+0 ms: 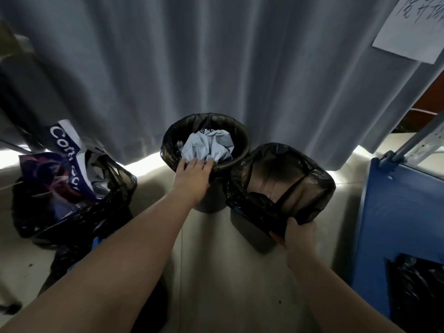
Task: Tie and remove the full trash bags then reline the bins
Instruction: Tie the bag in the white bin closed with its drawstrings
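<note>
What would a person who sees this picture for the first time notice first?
Two black-lined bins stand out against the grey curtain. The round bin in the centre holds a crumpled pale blue wad, and the left hand rests on its near rim. To its right, the right hand grips the rim of a tilted bin whose liner looks empty.

Both my arms are bare from hand to frame edge. Left hand (pixel 192 174): back shows, nails short and plain. Left forearm (pixel 125 248): bare, smooth, dim light. Right hand (pixel 300 234): back and knuckles show, fingertips hidden. Right forearm (pixel 336 292): bare too, wrist included.
</note>
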Demonstrator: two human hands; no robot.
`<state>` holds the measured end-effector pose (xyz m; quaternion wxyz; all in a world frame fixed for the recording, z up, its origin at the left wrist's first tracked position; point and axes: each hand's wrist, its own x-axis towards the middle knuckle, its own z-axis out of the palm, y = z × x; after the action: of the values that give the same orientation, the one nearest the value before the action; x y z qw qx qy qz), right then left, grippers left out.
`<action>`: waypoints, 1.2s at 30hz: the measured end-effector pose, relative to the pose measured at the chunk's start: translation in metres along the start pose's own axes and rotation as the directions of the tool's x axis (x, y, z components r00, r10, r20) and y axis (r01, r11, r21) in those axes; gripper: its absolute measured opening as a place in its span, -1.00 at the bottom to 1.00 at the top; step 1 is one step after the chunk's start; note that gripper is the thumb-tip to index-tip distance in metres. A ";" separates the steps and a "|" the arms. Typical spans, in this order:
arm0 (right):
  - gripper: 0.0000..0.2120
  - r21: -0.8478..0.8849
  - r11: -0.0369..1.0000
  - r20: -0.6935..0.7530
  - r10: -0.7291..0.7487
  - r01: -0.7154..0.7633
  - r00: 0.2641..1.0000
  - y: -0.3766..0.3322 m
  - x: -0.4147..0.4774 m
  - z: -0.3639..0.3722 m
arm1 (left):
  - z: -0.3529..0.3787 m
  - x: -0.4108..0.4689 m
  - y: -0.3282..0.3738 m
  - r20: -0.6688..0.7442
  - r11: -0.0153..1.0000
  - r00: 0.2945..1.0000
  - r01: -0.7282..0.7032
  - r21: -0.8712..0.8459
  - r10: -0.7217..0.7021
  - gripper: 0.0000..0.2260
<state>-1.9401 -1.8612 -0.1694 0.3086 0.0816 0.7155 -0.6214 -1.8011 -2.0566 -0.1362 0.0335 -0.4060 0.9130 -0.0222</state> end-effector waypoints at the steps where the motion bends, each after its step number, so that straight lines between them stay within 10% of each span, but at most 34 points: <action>1: -0.51 0.012 1.000 -0.006 -0.024 0.024 1.000 0.000 -0.002 0.000 | 0.000 0.008 -0.002 -0.011 0.999 1.000 0.010 0.033 -0.009 -0.54; 12: -0.66 0.057 0.985 -0.327 -0.136 0.163 0.935 -0.042 0.023 0.028 | 0.029 -0.085 -0.064 -0.129 0.918 0.917 -0.388 -0.084 0.377 -0.67; 18: -0.62 -0.114 0.955 -0.223 -0.292 0.272 0.930 -0.060 0.004 0.035 | 0.030 -0.142 -0.085 -0.105 0.753 0.784 -0.619 -0.223 0.612 -0.70; 24: -0.59 -0.049 0.956 -0.032 -0.292 0.291 0.956 -0.073 -0.019 0.033 | 0.005 -0.164 -0.108 -0.076 0.667 0.664 -0.745 0.030 0.744 -0.63; 27: -0.61 -0.065 0.960 0.039 -0.272 0.274 0.962 -0.070 -0.025 0.044 | -0.020 -0.152 -0.108 -0.126 0.750 0.741 -0.660 0.045 0.659 -0.36; 31: -0.75 -0.008 0.967 0.189 -0.249 0.255 0.950 -0.075 -0.030 0.065 | -0.042 -0.117 -0.093 -0.186 0.921 0.977 -0.162 -0.355 0.101 -0.37; 36: -0.86 -0.082 0.961 0.457 -0.201 0.265 0.867 -0.078 -0.026 0.100 | -0.041 -0.051 -0.085 0.206 0.590 0.922 0.369 -0.718 -0.326 -0.39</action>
<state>-1.9244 -1.9651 -0.0937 0.3911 -0.1715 0.6730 -0.6039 -1.7075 -2.0749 -0.0876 -0.1163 -0.5543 0.7427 0.3573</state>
